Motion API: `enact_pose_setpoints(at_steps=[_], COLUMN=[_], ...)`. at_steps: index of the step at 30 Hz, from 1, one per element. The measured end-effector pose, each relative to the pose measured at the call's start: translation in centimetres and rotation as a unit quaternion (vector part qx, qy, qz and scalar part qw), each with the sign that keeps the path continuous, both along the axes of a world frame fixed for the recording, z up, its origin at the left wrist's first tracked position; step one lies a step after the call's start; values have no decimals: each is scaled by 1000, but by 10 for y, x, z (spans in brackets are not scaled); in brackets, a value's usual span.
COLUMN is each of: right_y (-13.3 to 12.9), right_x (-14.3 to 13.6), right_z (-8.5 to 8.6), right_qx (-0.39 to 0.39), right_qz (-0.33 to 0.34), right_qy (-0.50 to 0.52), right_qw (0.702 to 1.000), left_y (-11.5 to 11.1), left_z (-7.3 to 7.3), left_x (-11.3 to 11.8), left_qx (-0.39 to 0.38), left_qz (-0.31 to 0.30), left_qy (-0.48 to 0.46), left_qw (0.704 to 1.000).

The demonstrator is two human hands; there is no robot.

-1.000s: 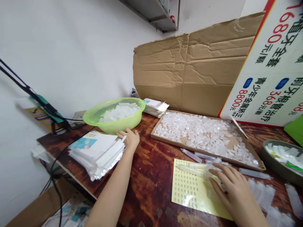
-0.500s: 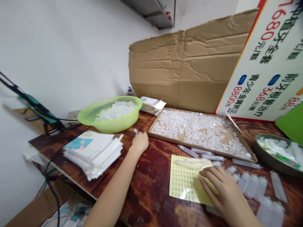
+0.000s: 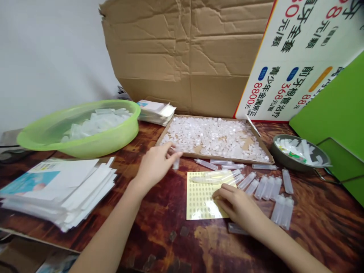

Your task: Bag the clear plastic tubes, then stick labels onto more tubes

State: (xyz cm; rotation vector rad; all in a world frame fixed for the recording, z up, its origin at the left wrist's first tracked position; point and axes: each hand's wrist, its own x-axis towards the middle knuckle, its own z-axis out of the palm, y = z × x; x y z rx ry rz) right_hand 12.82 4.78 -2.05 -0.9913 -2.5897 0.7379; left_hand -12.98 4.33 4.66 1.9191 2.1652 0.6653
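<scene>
My left hand (image 3: 155,165) is closed round a small clear plastic tube (image 3: 176,163), whose lower end shows beneath the fingertips, just in front of the tray. My right hand (image 3: 240,204) lies with curled fingers on the yellow sheet of small round stickers (image 3: 200,204). Its fingertips press together at the sheet; whether a sticker is between them is hidden. Several clear tubes lie on the sheet's upper part, and more frosted tubes (image 3: 267,187) are spread right of it. Another tube (image 3: 236,228) pokes out below my right wrist.
A shallow cardboard tray (image 3: 199,156) full of small clear pieces stands behind the hands. On the left are a green basin (image 3: 113,142) of tubes and stacked white cards (image 3: 76,189). A grey bowl (image 3: 298,161) stands right. Cardboard (image 3: 182,57) and a printed sign (image 3: 278,87) close off the back.
The view has turned right and down. My left hand, with the tube, has come from beside the basin to in front of the tray, nearer the sheet. My right hand stays at the sheet.
</scene>
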Motion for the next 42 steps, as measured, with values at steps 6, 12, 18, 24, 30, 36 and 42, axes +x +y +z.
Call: enact_pose_setpoints(at_steps=[6, 12, 18, 24, 30, 36, 42], right_y=[7, 10, 10, 7, 5, 7, 1], right_x=[-2, -1, -1, -4, -3, -5, -6], right_z=[-5, -8, -7, -8, -4, -8, -4], right_qx=[-23, -35, -26, 9, -45, -33, 51], right_qz=[-6, -12, -19, -15, -28, -51, 19], right_qy=[33, 49, 52, 7, 26, 26, -81], right_qw=[999, 998, 998, 1000, 998, 998, 995], left_y=[-16, -19, -17, -16, -17, -18, -17], left_z=[-16, -26, -25, -24, -23, -24, -24], left_x=[56, 67, 66, 64, 64, 64, 63], left_qx=[12, -31, -48, -54, -45, -36, -43], left_qz=[-169, -215, -220, -215, -224, -229, -227], left_qy=[-113, -76, -54, -50, -41, -35, -35], left_qw=[979, 973, 973, 974, 973, 972, 972])
